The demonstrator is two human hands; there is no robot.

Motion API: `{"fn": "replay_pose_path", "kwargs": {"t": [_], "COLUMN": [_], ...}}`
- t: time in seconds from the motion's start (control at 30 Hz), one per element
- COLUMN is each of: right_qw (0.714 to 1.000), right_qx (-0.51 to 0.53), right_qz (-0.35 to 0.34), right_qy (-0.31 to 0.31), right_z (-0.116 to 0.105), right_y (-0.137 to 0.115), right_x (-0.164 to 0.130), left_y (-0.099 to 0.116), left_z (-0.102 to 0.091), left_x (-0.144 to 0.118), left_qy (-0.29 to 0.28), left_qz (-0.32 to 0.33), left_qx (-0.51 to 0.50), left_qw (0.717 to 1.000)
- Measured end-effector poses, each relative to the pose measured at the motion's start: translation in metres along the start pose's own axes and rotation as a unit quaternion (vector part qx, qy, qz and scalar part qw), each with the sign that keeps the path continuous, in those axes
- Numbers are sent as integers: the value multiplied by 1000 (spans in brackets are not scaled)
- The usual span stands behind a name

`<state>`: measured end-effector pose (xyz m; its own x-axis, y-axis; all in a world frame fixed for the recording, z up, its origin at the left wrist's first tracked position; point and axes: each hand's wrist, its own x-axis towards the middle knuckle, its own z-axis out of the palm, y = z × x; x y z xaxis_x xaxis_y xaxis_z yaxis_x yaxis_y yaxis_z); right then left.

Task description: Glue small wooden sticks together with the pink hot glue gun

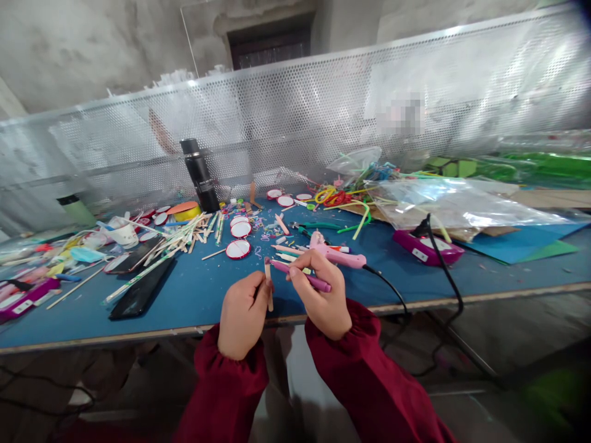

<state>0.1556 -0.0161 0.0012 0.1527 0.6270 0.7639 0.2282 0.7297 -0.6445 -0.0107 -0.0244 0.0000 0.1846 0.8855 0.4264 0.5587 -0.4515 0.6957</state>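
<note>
While you sit at the long blue work table, your two hands meet just past its near edge. Beyond your fingertips, several finished-looking round white discs with red rims lie on the table, so some pieces seem done. Loose wooden sticks spread out beyond and to the left of your left fingers, which suggests more remain to assemble.

Your left hand has its fingers closed around a short flat wooden craft stick, held upright. Your right hand has its fingers clamped on a slim purple pen-like tool, whose tip points left, almost touching the stick. A pink hot glue gun lies just beyond your right fingers.

For containers: a clear plastic bag, far right of your fingers, has contents too blurred to tell. A black cylindrical flask stands upright and closed, far beyond your left fingers. A small white paper cup, far left, holds something unclear.
</note>
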Motion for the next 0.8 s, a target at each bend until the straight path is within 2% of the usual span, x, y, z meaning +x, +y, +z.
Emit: {"fn": "replay_pose_path", "kwargs": {"t": [0.23, 0.37, 0.5, 0.6, 0.7, 0.8], "right_qw": [1000, 1000, 998, 991, 983, 981], "right_qx": [-19, -1, 7, -43, -96, -115], "right_qz": [2, 3, -22, -74, -108, -104], "right_qy": [-14, 5, -57, -101, -117, -116], "right_z": [-1, 0, 1, 4, 7, 9], "right_y": [-2, 1, 2, -1, -4, -5], "right_x": [0, -1, 1, 3, 3, 1], "left_y": [1, 1, 1, 4, 6, 8], "left_z": [0, 0, -1, -1, -1, 1], "left_x": [0, 0, 1, 4, 5, 4], "left_qy": [-2, 10, 32, 41, 50, 54], "left_qz": [0, -1, -39, -66, -73, -77], "left_qx": [-6, -19, -62, -106, -134, -143], "left_qw": [1000, 1000, 997, 991, 987, 985]}}
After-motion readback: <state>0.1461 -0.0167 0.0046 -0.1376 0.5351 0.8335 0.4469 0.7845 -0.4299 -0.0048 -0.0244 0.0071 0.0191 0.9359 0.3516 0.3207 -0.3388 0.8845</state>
